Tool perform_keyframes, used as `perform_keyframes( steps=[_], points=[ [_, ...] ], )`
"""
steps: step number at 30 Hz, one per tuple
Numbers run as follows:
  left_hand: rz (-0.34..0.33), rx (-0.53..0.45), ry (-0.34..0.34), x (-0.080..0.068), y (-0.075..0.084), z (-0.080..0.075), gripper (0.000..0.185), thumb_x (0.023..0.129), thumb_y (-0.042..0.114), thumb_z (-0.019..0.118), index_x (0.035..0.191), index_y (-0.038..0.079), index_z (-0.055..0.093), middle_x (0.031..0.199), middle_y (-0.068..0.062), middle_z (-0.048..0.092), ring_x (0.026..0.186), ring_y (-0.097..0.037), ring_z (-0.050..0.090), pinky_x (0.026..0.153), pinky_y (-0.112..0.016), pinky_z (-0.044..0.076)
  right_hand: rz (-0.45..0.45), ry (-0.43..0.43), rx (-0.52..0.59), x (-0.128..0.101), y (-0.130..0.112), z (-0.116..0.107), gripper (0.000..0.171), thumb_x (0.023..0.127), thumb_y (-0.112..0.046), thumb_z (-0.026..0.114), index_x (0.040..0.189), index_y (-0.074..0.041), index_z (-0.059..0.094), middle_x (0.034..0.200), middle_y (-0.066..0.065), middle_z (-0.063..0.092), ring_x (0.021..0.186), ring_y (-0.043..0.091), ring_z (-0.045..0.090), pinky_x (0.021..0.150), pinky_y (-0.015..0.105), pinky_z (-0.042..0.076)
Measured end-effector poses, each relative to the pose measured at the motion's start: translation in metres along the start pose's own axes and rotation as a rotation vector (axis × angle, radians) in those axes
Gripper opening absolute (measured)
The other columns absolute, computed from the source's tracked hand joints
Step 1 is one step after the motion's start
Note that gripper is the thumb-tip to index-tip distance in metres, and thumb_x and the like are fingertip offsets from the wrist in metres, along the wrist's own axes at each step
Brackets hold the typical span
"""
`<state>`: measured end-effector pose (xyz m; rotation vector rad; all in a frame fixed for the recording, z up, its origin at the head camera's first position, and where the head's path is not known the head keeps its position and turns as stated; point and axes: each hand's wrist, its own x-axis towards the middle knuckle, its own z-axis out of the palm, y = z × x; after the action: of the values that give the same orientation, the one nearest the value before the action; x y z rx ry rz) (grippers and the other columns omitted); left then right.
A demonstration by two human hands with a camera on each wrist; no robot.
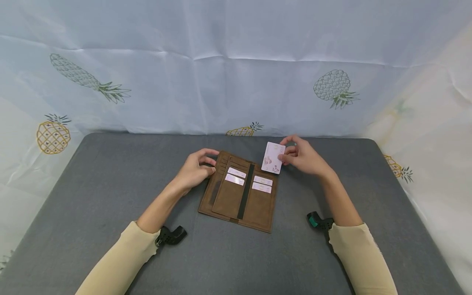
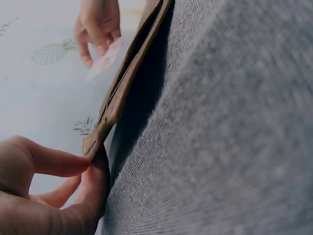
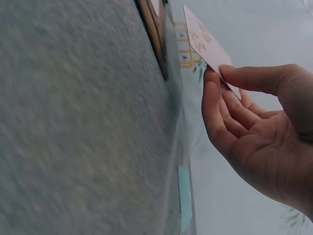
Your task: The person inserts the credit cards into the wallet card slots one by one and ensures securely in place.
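A brown wallet (image 1: 228, 200) lies unfolded on the grey table, a dark strip running down between its two card panels. Two pale pink cards (image 1: 235, 175) peek from slots in the left panel, and two more cards (image 1: 262, 184) from the right one. My left hand (image 1: 195, 169) pinches the wallet's left edge between thumb and fingers; in the left wrist view that edge is lifted off the cloth. Between thumb and fingers, my right hand (image 1: 303, 155) holds a pink-and-white card (image 1: 272, 158) with a flower print, above the wallet's upper right corner.
The grey cloth-covered table (image 1: 110, 196) reaches back to a hanging curtain (image 1: 206, 94) printed with pineapples. A black wrist mount (image 1: 172, 236) sits at the left cuff, and another mount (image 1: 319, 222) with a green patch at the right cuff.
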<state>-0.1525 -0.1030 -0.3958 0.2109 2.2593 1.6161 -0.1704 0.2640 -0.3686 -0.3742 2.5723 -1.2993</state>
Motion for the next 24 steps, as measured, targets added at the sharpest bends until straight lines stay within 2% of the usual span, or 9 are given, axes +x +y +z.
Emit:
perform_keyframes(
  steps=[3,9,19,24],
  points=[
    [-0.008,0.001,-0.002,0.001,-0.001,-0.001,0.056,0.102,-0.005,0.06,0.156,0.009,0.055,0.129,-0.024,0.066,0.093,-0.021,0.069,0.082,-0.03,0.054,-0.008,-0.017,0.009,0.003,0.0,0.007,0.038,0.106,-0.003,0.065,0.139,0.006,0.048,0.103,0.025,0.078,0.087,0.022,0.075,0.082,0.031,0.06],
    [-0.013,0.009,-0.003,0.001,-0.001,-0.002,0.055,0.101,-0.004,0.061,0.155,0.01,0.056,0.128,-0.023,0.067,0.1,-0.026,0.068,0.083,-0.031,0.054,-0.01,-0.041,0.021,0.006,0.001,0.016,0.039,0.106,-0.003,0.065,0.139,0.006,0.047,0.103,0.025,0.077,0.088,0.023,0.074,0.079,0.029,0.057],
    [-0.025,-0.008,-0.009,0.002,-0.001,-0.003,0.056,0.102,-0.003,0.061,0.155,0.011,0.055,0.128,-0.022,0.066,0.1,-0.025,0.067,0.083,-0.031,0.055,-0.015,-0.034,0.0,0.007,0.001,0.023,0.037,0.106,-0.002,0.066,0.138,0.006,0.048,0.1,0.025,0.076,0.088,0.026,0.073,0.078,0.027,0.055],
    [-0.028,-0.014,-0.006,0.002,-0.001,-0.002,0.056,0.101,-0.003,0.061,0.155,0.01,0.055,0.128,-0.022,0.067,0.1,-0.025,0.067,0.083,-0.03,0.055,-0.011,-0.04,0.0,0.007,-0.001,0.024,0.038,0.105,-0.002,0.066,0.138,0.007,0.049,0.099,0.026,0.076,0.086,0.025,0.075,0.078,0.029,0.059]
  ],
)
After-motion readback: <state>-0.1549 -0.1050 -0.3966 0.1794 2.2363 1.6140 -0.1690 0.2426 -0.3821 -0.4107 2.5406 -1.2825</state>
